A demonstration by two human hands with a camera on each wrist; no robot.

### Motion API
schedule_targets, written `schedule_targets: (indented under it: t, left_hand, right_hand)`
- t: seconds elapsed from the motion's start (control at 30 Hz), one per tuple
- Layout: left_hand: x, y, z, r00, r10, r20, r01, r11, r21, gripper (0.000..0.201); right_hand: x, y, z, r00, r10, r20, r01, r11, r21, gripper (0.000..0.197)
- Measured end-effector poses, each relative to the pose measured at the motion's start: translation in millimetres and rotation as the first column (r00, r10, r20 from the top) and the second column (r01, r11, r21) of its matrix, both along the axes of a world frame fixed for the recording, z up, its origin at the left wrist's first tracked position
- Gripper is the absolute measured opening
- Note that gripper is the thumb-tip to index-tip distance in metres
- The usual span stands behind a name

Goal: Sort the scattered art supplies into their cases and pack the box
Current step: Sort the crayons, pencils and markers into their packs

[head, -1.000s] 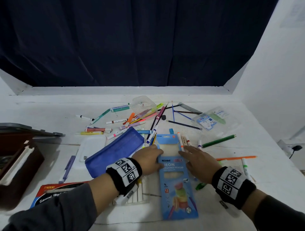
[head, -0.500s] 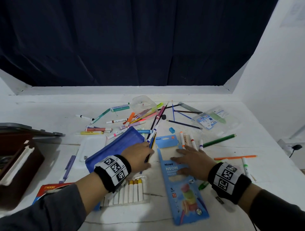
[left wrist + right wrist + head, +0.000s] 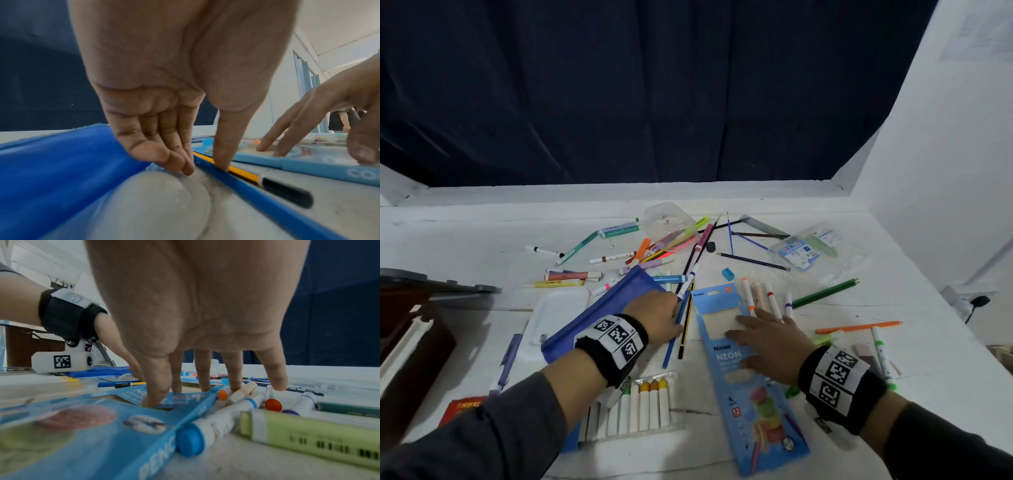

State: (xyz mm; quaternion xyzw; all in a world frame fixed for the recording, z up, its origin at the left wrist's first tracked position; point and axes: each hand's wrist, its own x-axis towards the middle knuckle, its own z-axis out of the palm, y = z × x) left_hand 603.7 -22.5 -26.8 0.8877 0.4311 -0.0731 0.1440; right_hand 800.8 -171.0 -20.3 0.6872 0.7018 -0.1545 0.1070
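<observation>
A light blue Ninso neon pencil box point(image 3: 753, 404) lies flat in front of me. My right hand point(image 3: 760, 329) presses on its upper part with straight, spread fingers; the right wrist view shows the fingertips point(image 3: 156, 400) on the box point(image 3: 92, 426) and on markers beside it. My left hand point(image 3: 677, 322) is at the right edge of the blue zip pouch point(image 3: 599, 315). In the left wrist view its thumb and fingers point(image 3: 180, 164) pinch a blue pencil point(image 3: 257, 191) lying on the table. A yellow and black pencil point(image 3: 686, 329) lies against the blue one.
A brown box point(image 3: 410, 349) stands open at the left edge. A tray of oil pastels point(image 3: 633, 407) lies under my left wrist, a white case point(image 3: 558, 315) beyond the pouch. Scattered markers and pencils point(image 3: 654, 246) fill the middle. Several markers point(image 3: 767, 294) and a green pencil point(image 3: 825, 293) lie by my right hand.
My left hand left the pencil box and moved left to the pencils beside the pouch. The box turned, its near end swinging right under my right hand.
</observation>
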Motion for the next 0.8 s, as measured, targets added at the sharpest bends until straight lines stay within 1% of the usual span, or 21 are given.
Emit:
schedule_targets:
  t: [0.1,0.23,0.3,0.37,0.5,0.6,0.67,0.73,0.8]
  left_hand:
    - [5,3,1,0.999,0.004,-0.041,-0.005,1.000,-0.025,0.024]
    - [10,6,2,0.998,0.030,-0.056,-0.032,0.999,-0.029,0.024]
    - [13,5,4,0.997,0.058,-0.054,-0.059,0.998,-0.018,0.028]
    - [16,3,9,0.994,0.067,-0.089,-0.065,0.998,0.024,0.031]
    - [20,-4,19,0.982,-0.024,-0.190,0.049,0.990,0.132,0.026]
    - [21,-4,23,0.974,-0.059,-0.217,0.087,0.989,0.120,0.025]
    - [20,-2,24,0.980,-0.055,-0.194,0.072,0.994,0.083,0.021]
    - [18,1,23,0.992,-0.042,-0.122,0.047,0.998,0.044,0.026]
    - [15,5,27,0.999,-0.028,-0.029,0.028,0.999,0.016,0.032]
  right_hand:
    - [0,-3,-2,0.999,-0.019,-0.050,0.021,0.998,0.057,0.060]
    - [1,-5,-2,0.996,-0.028,-0.086,0.039,0.991,0.132,0.059]
    - [1,-6,-1,0.996,-0.033,-0.085,0.045,0.989,0.142,0.060]
    - [0,-7,-1,0.996,-0.038,-0.076,0.048,0.988,0.143,0.061]
    - [-3,-7,2,0.995,-0.067,-0.069,0.076,0.987,0.144,0.062]
    - [-7,-6,3,0.995,-0.079,-0.053,0.086,0.986,0.145,0.063]
    - [-8,-6,3,0.994,-0.096,-0.055,0.103,0.983,0.150,0.063]
    - [-8,-6,4,0.991,-0.114,-0.066,0.124,0.978,0.169,0.063]
    - [-6,-6,5,0.985,-0.141,-0.101,0.161,0.961,0.226,0.059]
